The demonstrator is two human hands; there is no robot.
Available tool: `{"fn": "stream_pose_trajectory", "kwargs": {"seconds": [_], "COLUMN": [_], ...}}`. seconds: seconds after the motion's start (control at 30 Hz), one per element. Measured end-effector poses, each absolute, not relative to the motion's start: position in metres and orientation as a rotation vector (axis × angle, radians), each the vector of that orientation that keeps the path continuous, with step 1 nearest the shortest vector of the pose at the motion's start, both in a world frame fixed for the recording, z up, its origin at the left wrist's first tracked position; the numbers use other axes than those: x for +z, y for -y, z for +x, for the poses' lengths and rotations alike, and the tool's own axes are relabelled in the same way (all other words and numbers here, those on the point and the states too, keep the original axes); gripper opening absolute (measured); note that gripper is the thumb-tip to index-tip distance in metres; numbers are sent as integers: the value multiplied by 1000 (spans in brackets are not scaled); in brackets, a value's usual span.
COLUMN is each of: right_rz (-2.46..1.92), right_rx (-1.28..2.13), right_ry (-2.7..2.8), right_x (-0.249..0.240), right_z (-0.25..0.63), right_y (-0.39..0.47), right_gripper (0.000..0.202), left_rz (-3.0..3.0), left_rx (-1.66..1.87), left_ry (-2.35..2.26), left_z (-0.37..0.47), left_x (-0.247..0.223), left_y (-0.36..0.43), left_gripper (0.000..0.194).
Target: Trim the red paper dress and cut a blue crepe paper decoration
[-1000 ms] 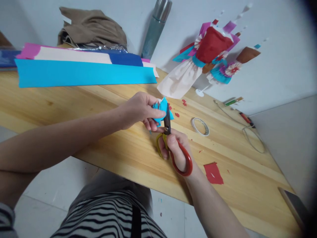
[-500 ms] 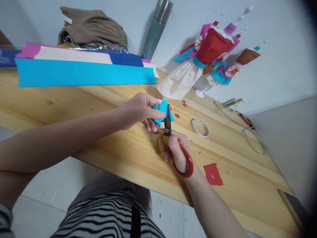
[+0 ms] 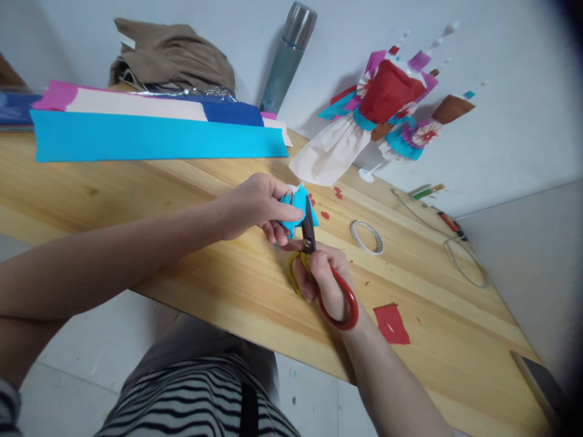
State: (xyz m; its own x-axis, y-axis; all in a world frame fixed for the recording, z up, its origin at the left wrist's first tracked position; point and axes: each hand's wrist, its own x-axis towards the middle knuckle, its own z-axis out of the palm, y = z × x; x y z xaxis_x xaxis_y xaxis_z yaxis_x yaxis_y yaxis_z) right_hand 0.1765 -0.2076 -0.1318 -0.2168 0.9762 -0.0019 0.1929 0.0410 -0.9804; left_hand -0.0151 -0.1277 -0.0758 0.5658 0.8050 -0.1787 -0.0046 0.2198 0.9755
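Note:
Pinched in my left hand [image 3: 266,206] is a small folded piece of blue crepe paper [image 3: 299,199], with a bit of white behind it. My right hand [image 3: 328,270] is wrapped round the handles of scissors [image 3: 308,233], one handle loop red and the other yellow. Their dark blades point away from me and lie at the right part of the blue paper, close to my left thumb. Whether the blades are fully closed is hard to see. Small red paper scraps [image 3: 325,215] lie just beyond, and a torn red paper square [image 3: 392,323] is to the right.
A tape roll [image 3: 367,237] and a cable [image 3: 469,276] lie to the right. Long blue paper [image 3: 159,136] and other strips, brown cloth [image 3: 177,57] and a flask [image 3: 289,57] stand along the wall. Paper-dressed figures [image 3: 392,88] are at the back right.
The scissor blades have closed slightly on the blue paper. Both hands keep their holds, and the whole view has shifted a little.

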Motion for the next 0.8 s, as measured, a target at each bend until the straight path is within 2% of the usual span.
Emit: {"fn": "stream_pose_trajectory", "kwargs": {"seconds": [0.43,0.67,0.8], "right_rz": [-1282,-1318,-1299], "right_rx": [1236,1234,1220], "right_ry": [1559,1505,1490], "right_x": [-128,-128,-130], "right_z": [177,177,176], "right_y": [207,205,205], "right_gripper": [76,79,76], "left_rz": [1255,1188,1176], "left_rx": [619,600,616], "left_ry": [-826,-762,-777], "left_z": [-20,-23,-16], "left_x": [-75,-82,-90], "left_y": [126,119,120], "left_gripper": [18,38,28]}}
